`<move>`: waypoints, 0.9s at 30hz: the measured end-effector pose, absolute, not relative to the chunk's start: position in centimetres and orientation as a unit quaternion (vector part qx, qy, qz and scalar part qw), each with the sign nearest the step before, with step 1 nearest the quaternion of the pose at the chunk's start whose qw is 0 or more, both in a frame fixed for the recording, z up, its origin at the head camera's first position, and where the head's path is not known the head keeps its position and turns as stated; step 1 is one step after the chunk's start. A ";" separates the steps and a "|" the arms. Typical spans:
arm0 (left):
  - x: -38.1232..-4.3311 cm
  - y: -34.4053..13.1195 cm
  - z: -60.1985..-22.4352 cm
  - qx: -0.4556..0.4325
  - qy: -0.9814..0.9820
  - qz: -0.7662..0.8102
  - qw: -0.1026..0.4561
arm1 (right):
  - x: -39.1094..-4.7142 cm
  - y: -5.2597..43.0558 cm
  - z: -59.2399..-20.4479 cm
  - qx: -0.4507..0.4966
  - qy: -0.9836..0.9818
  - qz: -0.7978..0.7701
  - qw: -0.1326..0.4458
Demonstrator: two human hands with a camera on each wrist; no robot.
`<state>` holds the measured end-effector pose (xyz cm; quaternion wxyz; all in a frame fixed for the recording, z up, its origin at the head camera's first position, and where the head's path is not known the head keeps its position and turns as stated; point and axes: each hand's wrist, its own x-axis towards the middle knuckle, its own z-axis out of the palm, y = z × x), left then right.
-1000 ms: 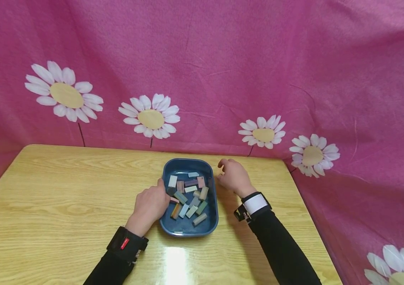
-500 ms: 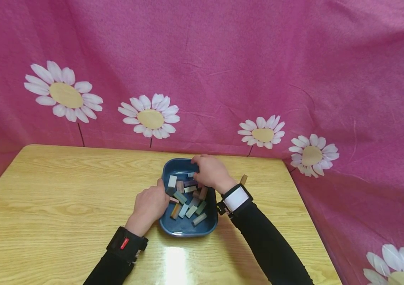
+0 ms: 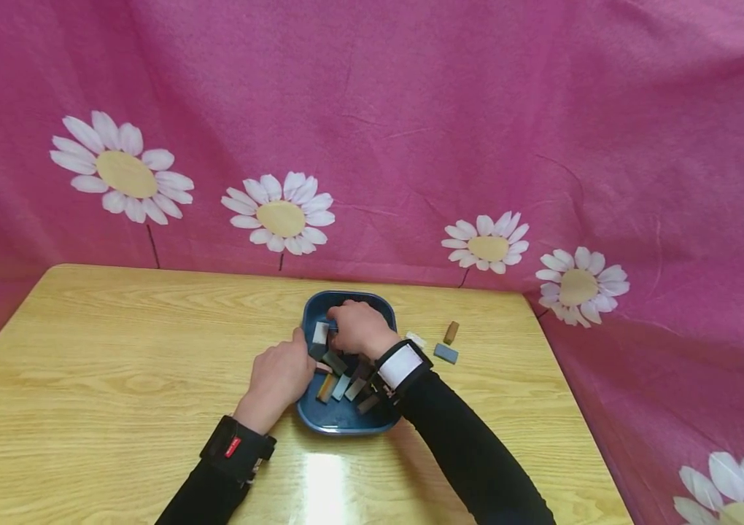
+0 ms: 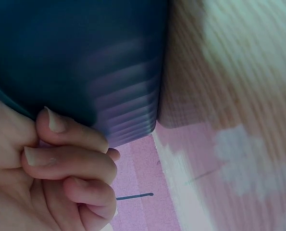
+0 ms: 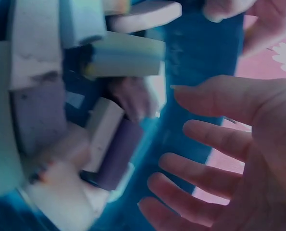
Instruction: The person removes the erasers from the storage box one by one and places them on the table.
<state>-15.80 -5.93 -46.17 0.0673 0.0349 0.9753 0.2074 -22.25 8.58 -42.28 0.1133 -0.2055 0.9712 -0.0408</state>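
A deep blue rectangular container [image 3: 346, 430] stands on the table with several short, square-edged pastel sticks inside. My left hand [image 3: 282, 375] grips its left rim; the left wrist view shows the curled fingers [image 4: 75, 159] against the outer wall. Inside the container, near its far end, is my right hand [image 3: 362, 329], palm down over the sticks. The right wrist view has those fingers [image 5: 203, 173] spread and loosely straight, apart from a purple stick [image 5: 118, 155]. A white stick [image 3: 321, 333] lies just left of the right fingertips. An orange-brown stick [image 3: 326, 388] sits nearer the front.
Right of the container, a brown stick [image 3: 451, 332], a grey-blue stick [image 3: 446, 354] and a white piece [image 3: 416, 340] lie on the wooden table [image 3: 116, 379]. A pink flowered cloth [image 3: 372, 146] hangs behind the table's far edge.
My right hand has moved left from the tabletop into the container, uncovering the brown, grey-blue and white sticks on the table. My left hand keeps its grip on the rim.
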 end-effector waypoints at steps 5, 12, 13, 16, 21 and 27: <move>-15.8 -5.9 -46.3 0.039 0.976 0.206 0.063 | -22.4 8.6 -43.5 -0.216 0.971 -0.020 0.103; -15.8 -5.8 -46.2 0.035 0.974 0.215 0.065 | -22.6 8.6 -44.1 -0.213 0.973 -0.018 0.092; -15.8 -5.8 -46.2 0.035 0.974 0.215 0.064 | -22.6 8.7 -44.1 -0.213 0.972 -0.019 0.094; -15.8 -5.8 -46.2 0.034 0.974 0.214 0.063 | -22.6 8.7 -44.1 -0.216 0.971 -0.022 0.098; -15.9 -5.8 -46.2 0.036 0.974 0.213 0.063 | -22.7 9.2 -44.3 -0.223 0.970 -0.026 0.097; -15.8 -5.9 -46.3 0.039 0.975 0.209 0.059 | -22.7 9.6 -44.7 -0.227 0.969 -0.027 0.088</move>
